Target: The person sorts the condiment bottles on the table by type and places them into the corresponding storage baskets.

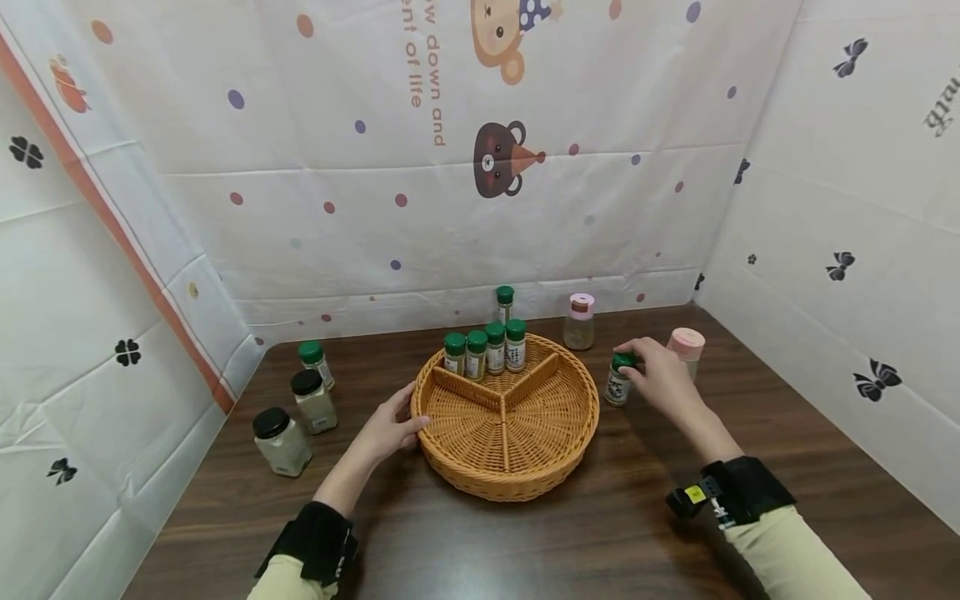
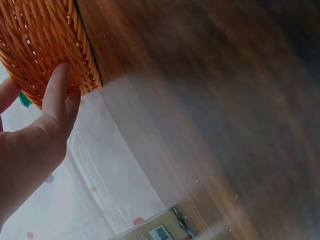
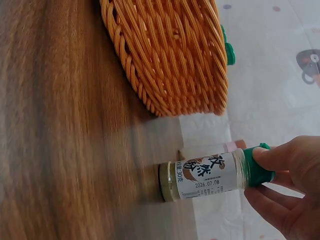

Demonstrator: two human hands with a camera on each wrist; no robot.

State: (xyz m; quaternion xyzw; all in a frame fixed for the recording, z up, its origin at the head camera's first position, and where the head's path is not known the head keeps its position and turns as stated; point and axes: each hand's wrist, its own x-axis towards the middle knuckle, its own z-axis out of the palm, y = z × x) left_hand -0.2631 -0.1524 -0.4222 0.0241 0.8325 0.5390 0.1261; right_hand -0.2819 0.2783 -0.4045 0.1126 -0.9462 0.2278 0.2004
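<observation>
A round wicker basket [image 1: 504, 481] with three divided compartments stands on the table. My left hand [image 1: 386, 431] holds its left rim, with fingers against the woven outer wall [image 2: 37, 45]. To the right of the basket, my right hand [image 1: 660, 377] pinches the green cap of a small spice jar [image 1: 617, 387] between thumb and fingers. The jar is upright, its printed label [image 3: 207, 175] showing in the right wrist view; whether its base touches the table I cannot tell. Several similar green-capped spice jars [image 1: 495, 350] stand in the basket's back compartment.
Another green-capped jar [image 1: 505, 302] is behind the basket. At the back right are a pink-lidded jar [image 1: 578, 327] and a second one [image 1: 686, 346], partly behind my right hand. On the left stand two black-lidded jars [image 1: 283, 443] and a green-capped jar [image 1: 316, 362]. Printed cloth [image 1: 360, 242] hangs around the table.
</observation>
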